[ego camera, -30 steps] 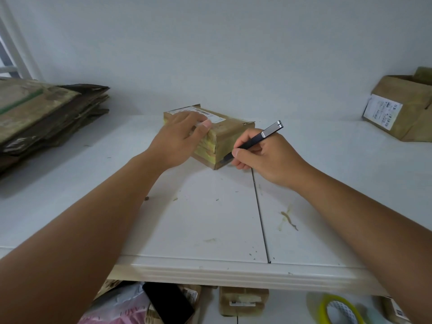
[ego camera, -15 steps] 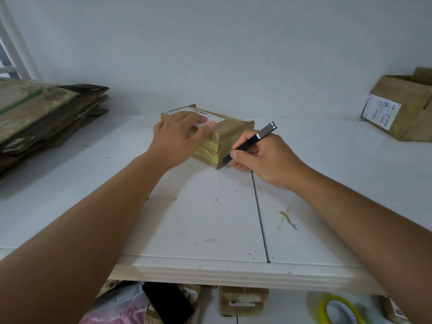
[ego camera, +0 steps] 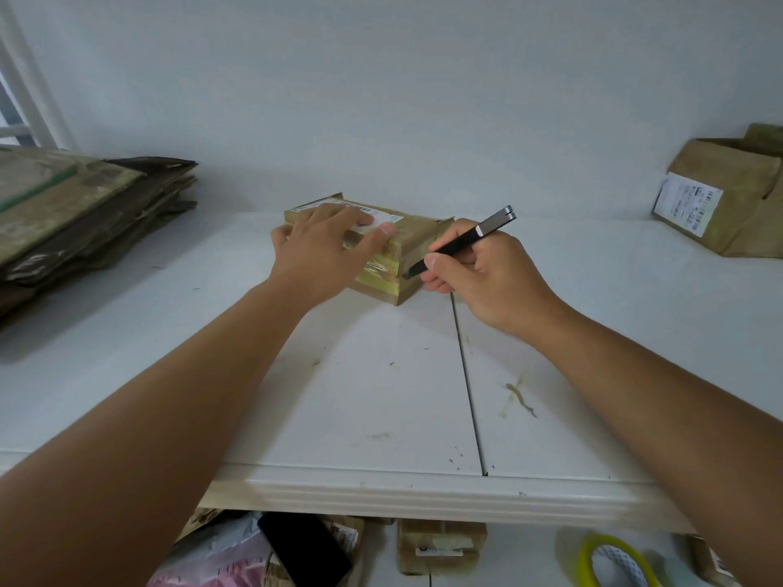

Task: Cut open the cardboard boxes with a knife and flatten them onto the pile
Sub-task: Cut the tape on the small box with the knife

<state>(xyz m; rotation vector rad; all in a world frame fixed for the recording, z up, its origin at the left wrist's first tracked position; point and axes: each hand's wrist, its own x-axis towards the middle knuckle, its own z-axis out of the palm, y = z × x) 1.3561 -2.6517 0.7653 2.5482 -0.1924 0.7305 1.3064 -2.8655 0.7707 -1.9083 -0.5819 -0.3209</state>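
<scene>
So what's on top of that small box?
The left hand presses on the box, partly covering a white label. What the palm hides cannot be seen.

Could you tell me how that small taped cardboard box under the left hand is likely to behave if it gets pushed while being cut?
The small taped box sits low and flat, so it probably won't tip. On the smooth white table it could slide, which is likely why the left hand presses on top. The right hand holds the knife at its side; the cardboard looks fairly stiff.

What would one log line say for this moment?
left hand steadies box | right hand holds knife, tip at box's taped side | pile left
</scene>
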